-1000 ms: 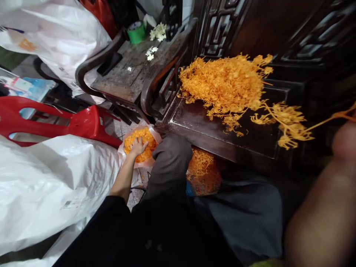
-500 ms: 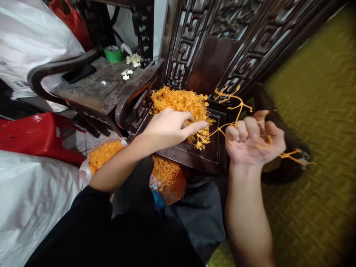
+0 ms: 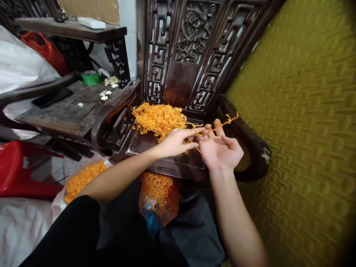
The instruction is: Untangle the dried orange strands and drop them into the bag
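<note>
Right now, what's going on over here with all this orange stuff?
A person is working a thin orange strand between both hands: the left hand pinches it while the right hand holds it, palm up. Just behind, an orange pile sits on a dark carved wooden chair. More fills bags on the floor.
</note>
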A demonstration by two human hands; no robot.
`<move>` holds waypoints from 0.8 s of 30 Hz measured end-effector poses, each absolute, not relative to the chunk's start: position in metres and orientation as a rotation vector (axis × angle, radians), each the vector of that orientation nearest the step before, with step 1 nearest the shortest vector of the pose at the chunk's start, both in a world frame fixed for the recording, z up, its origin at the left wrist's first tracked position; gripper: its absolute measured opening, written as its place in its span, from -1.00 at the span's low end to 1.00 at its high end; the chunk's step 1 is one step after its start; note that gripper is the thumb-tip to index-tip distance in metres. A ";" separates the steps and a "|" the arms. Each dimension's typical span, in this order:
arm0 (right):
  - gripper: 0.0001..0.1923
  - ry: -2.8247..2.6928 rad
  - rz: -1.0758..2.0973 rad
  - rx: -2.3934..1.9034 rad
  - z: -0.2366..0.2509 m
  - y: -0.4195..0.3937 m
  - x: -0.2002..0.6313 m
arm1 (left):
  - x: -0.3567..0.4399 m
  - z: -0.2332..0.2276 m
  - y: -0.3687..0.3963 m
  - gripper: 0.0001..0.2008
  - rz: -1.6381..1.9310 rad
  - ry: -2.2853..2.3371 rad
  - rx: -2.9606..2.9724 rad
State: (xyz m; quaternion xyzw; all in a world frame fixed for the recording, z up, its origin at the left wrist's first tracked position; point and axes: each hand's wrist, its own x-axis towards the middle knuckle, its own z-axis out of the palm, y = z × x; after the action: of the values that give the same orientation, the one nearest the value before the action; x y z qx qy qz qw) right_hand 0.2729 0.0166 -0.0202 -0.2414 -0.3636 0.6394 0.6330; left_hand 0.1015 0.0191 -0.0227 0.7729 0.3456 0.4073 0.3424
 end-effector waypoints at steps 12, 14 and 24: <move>-0.81 -1.216 0.598 -0.940 -0.023 -0.006 0.261 | 0.099 -0.024 0.039 -0.86 1.278 0.912 1.012; -0.85 -1.321 0.701 -1.012 -0.025 -0.007 0.259 | 0.097 -0.022 0.038 -0.84 1.257 0.870 0.904; -0.52 -1.200 1.368 -0.911 -0.034 0.000 0.253 | 0.091 -0.015 0.031 -0.79 1.239 0.743 0.678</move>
State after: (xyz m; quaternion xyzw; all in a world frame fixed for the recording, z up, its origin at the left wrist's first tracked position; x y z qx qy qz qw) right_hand 0.2529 0.0005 -0.0339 -0.3809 -0.5017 0.5720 0.5254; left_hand 0.0907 0.0313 -0.0155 0.3043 0.3335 0.5558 0.6980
